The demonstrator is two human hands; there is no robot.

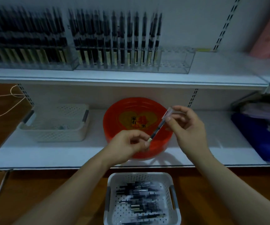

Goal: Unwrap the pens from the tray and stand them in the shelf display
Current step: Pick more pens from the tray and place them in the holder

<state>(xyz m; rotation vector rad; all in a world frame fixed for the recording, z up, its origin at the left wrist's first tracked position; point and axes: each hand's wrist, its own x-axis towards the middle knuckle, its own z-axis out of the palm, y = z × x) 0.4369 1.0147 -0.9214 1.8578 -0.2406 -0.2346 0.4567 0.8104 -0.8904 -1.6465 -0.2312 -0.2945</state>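
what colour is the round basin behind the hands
Red basin, with a yellow heart printed inside; clearest in the head view.

A stationery shop: white metal retail shelving on slotted uprights carries clear acrylic display racks packed with upright black pens, and a white perforated basket of wrapped pens sits below.

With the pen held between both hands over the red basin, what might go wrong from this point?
1. The pen is only pinched at its ends by the left hand and right hand; it may slip into the red basin.
2. The clear wrapper could tear instead of sliding off.
3. The free slots in the shelf display are narrow; pens there already lean.
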